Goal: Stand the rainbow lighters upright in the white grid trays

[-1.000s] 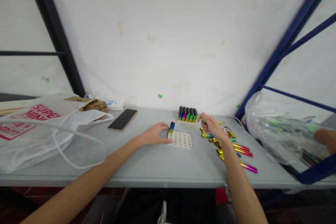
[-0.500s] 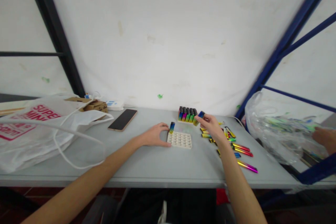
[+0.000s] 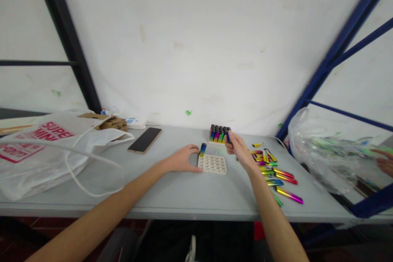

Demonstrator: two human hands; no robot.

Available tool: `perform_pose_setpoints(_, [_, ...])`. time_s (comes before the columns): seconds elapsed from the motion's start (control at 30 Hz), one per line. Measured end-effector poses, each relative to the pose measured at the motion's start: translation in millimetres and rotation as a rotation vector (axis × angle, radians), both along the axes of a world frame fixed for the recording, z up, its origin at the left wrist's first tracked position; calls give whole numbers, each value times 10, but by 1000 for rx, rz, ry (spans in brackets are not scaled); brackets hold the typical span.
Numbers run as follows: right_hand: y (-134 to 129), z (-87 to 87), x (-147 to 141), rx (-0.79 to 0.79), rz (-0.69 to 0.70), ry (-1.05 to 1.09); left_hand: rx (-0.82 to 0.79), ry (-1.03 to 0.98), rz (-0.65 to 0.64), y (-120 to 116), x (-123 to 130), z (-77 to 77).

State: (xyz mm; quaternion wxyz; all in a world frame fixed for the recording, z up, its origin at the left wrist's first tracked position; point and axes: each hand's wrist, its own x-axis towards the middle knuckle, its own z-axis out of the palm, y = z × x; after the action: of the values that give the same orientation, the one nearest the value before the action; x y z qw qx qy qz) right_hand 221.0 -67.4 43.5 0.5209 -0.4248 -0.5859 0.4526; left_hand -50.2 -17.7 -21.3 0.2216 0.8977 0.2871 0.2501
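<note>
While the left hand [image 3: 184, 159] steadies the white tray [image 3: 212, 164] between spread fingers, we observe the right hand [image 3: 238, 147] gripping a blue lighter [image 3: 228, 135]. The upright lighter [image 3: 202, 150] could topple if the tray is jolted.

Magenta-and-gold lighter [image 3: 289, 195]

The flat grey table [image 3: 190, 200] bears an off-white tray with rows of round sockets [image 3: 212, 164] at the left grip [image 3: 183, 159], a dark-screened phone [image 3: 145, 140] left of that grip, and loose shiny multicoloured lighters [image 3: 290, 195] right of the right grip [image 3: 238, 147].
</note>
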Motion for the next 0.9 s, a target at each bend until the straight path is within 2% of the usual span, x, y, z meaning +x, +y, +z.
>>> perform_pose_setpoints(0.23, [53,-102,-39,-132,-207,44,0,6,6,2,-1,-5])
perform_pose_setpoints(0.5, [79,-136,-57,-122,-251,24,-2,6,6,-15,4,12])
perform_pose_setpoints(0.6, [141,-183,-67,-124,-205,2,-1,-6,4,-23,9,12])
perform_pose_setpoints(0.7, [165,-246,-84,-22,-120,-70,2,-15,3,-25,13,3])
perform_pose_setpoints(0.9, [61,-276,-115,259,90,-496,5,11,5,-10,16,-8])
